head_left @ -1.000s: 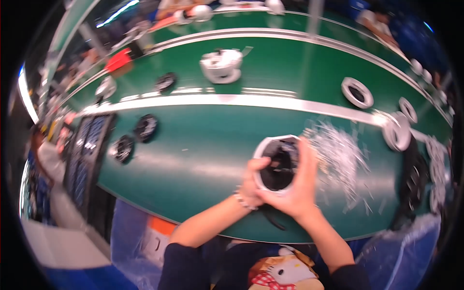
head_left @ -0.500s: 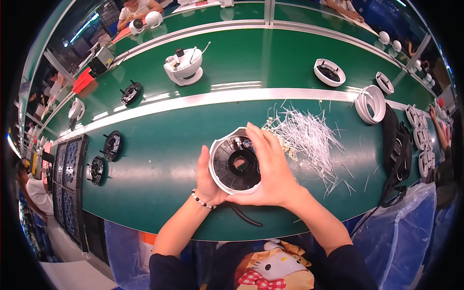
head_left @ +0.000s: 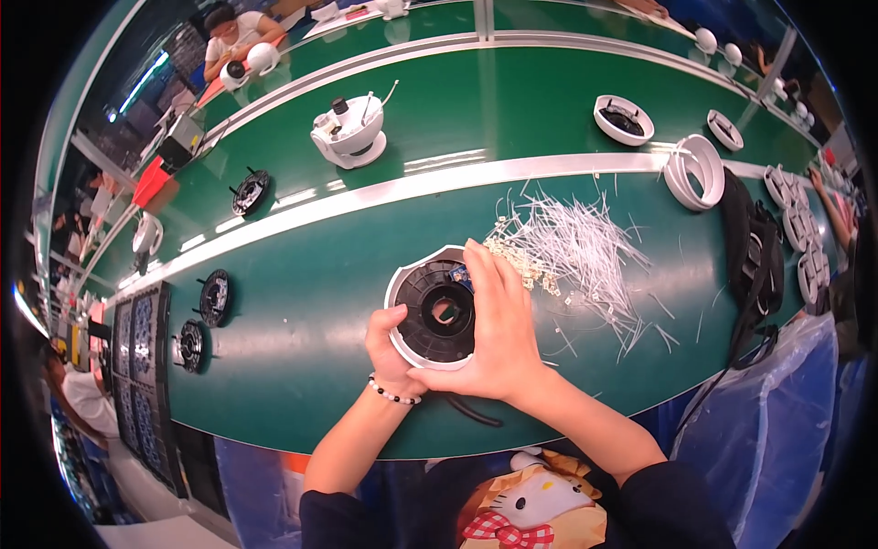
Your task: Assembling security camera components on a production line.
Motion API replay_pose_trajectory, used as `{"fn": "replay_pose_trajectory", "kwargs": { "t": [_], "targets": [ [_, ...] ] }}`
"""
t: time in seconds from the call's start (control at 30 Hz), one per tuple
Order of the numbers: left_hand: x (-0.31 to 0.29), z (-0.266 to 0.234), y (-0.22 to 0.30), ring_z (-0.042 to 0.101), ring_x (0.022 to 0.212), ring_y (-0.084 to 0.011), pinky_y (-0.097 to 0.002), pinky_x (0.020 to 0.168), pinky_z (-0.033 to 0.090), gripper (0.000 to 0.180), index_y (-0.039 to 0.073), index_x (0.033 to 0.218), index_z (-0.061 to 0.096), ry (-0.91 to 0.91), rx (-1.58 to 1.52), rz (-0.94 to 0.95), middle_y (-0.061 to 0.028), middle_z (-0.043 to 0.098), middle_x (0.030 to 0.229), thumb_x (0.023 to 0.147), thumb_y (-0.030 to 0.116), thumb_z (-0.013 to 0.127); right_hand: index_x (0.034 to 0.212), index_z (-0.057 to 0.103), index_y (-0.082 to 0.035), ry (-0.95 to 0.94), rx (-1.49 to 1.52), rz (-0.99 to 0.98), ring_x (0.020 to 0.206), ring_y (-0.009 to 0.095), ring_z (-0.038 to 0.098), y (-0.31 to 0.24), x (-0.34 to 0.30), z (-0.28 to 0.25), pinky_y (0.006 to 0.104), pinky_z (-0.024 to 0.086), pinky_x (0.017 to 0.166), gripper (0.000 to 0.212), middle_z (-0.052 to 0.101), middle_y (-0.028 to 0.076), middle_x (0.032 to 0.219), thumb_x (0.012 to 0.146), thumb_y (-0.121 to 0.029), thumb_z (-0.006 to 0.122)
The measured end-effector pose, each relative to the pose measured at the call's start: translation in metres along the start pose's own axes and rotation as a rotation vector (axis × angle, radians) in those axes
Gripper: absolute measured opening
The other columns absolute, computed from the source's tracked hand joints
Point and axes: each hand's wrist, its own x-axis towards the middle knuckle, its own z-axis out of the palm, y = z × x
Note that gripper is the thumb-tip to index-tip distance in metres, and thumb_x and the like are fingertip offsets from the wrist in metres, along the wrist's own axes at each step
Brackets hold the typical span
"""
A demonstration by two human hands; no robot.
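Observation:
Between my two hands I hold a round white housing [head_left: 400,286] with a black inside, above the near part of the green bench. A black ring with a central hole fills its middle, and a small blue part shows near its upper rim. My left hand [head_left: 389,352] grips the left side, its thumb on the rim. My right hand [head_left: 498,325] wraps the right side with the fingers along the edge, hiding that part. Beneath my hands a black cable [head_left: 474,414] lies on the bench. Past my right hand spreads a pile of white wires [head_left: 581,252] with small cream connectors [head_left: 523,263].
Two black round parts [head_left: 216,298] lie at the left, near a black tray [head_left: 144,375]. White rings [head_left: 693,174] and a black bag [head_left: 750,252] sit at the right. A white camera-like unit [head_left: 352,133] stands on the bench behind. A person [head_left: 240,37] works at the far left.
The housing and my hands have shifted slightly left in view, with the housing's opening turned a little. My left thumb has bent onto the rim. The whole view has tilted slightly.

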Motion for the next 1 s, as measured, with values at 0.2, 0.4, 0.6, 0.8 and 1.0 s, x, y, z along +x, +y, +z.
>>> {"fn": "replay_pose_trajectory", "kwargs": {
  "t": [0.2,0.4,0.6,0.8,1.0],
  "targets": [
    [0.008,0.015,-0.023,0.042,0.112,-0.0303,-0.0402,0.098,0.03,0.066,-0.004,0.122,0.034,-0.035,0.063,0.099,-0.0192,0.042,0.121,0.065,0.028,0.047,0.126,0.022,0.003,0.171,-0.01,0.022,0.115,0.038,0.03,0.017,-0.015,-0.01,0.0514,0.024,0.089,0.102,0.028,0.022,0.128,0.049,-0.042,0.071],
    [0.015,0.02,-0.022,0.033,0.12,-0.027,-0.0397,0.1,0.023,0.065,0.004,0.128,0.03,-0.219,0.139,0.141,-0.0124,0.034,0.131,0.074,0.039,0.04,0.121,0.031,0.005,0.134,0.088,-0.013,0.116,0.039,0.03,0.003,-0.002,-0.006,0.0488,0.025,0.093,0.085,0.029,0.024,0.127,0.06,-0.047,0.058],
    [0.082,-0.003,0.016,0.05,0.105,-0.0222,-0.0381,0.09,0.04,0.043,0.008,0.119,0.044,-0.052,0.13,-0.025,-0.0086,0.05,0.116,0.084,0.032,0.038,0.131,0.013,0.002,-0.078,0.08,-0.076,0.125,0.045,0.003,-0.002,-0.048,-0.027,0.0545,0.008,0.099,0.1,0.004,0.028,0.136,0.061,-0.046,0.066],
    [0.231,0.001,-0.01,0.05,0.101,-0.0238,-0.0427,0.086,0.042,0.032,0.001,0.108,0.046,-0.136,0.162,0.016,-0.0122,0.051,0.11,0.089,0.025,0.035,0.128,0.025,-0.003,-0.838,-0.225,0.001,0.124,0.036,0.018,0.001,-0.062,-0.046,0.0561,0.012,0.098,0.095,0.014,0.019,0.137,0.054,-0.04,0.073],
    [0.318,0.037,-0.022,0.05,0.101,-0.0288,-0.0456,0.089,0.039,0.037,-0.003,0.111,0.039,0.102,0.255,0.05,-0.0173,0.048,0.112,0.091,0.028,0.031,0.126,0.03,-0.003,-0.774,-0.199,-0.12,0.119,0.038,0.027,0.009,-0.047,-0.059,0.053,0.022,0.095,0.091,0.023,0.022,0.132,0.056,-0.043,0.071]
  ]
}}
